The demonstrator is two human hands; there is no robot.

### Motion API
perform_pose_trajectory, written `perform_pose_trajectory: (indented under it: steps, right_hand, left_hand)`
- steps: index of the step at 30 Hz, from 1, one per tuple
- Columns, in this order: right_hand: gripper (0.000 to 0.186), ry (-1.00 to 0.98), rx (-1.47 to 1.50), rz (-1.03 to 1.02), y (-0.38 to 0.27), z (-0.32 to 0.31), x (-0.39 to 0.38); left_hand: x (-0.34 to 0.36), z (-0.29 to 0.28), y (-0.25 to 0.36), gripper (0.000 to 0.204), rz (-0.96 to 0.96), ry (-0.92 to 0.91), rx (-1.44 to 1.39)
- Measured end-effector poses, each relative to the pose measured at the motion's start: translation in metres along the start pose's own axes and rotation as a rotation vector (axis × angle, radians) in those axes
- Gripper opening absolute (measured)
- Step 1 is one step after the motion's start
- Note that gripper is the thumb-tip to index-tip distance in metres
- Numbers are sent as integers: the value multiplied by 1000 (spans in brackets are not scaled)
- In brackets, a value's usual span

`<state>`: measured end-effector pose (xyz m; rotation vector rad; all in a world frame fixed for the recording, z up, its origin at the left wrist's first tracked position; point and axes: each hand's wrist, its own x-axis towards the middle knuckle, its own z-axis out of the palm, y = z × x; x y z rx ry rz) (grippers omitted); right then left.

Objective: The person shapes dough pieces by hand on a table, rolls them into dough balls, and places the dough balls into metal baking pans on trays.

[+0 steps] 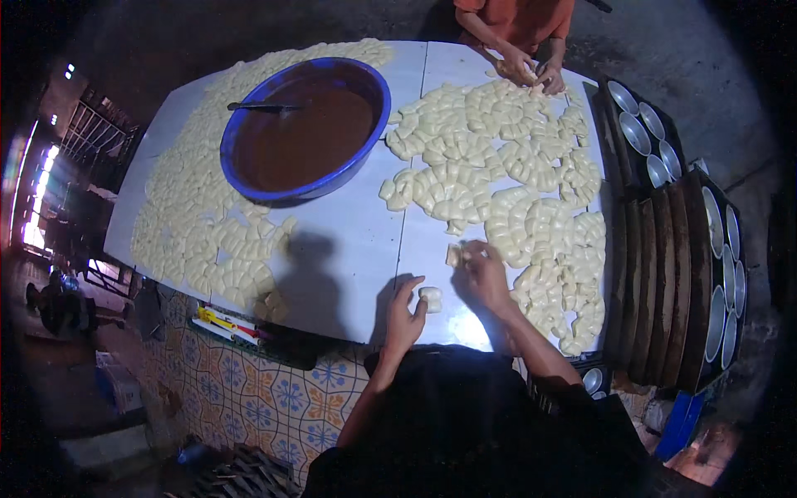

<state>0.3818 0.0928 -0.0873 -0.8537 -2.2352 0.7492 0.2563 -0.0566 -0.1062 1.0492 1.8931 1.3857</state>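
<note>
My left hand (403,319) is near the front edge of the white table, thumb and fingers apart. Just right of its thumb lies a small pale dough piece (431,300), and whether the two touch is hard to tell. My right hand (486,272) has its fingers curled round a dough piece (454,255), partly hidden by the fingers. Beyond and to the right of that hand spreads a large patch of cut dough pieces (531,228), packed side by side.
A blue basin (378,148) of brown filling, with a dark-handled utensil (261,107) in it, stands left of centre. More dough pieces (178,195) cover the left side. Across the table another person's hands (535,73) handle dough. Stacked dark trays with metal tins (721,282) line the right edge.
</note>
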Motion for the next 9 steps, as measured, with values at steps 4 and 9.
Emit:
perform_pose_trajectory:
  steps: [4, 9]
  right_hand:
    - [26, -97, -72, 85, 22, -9, 1]
    - [18, -131, 658, 337, -9, -23, -19]
  left_hand:
    - [9, 0, 15, 29, 113, 28, 23]
    - [9, -7, 34, 21, -5, 59, -283]
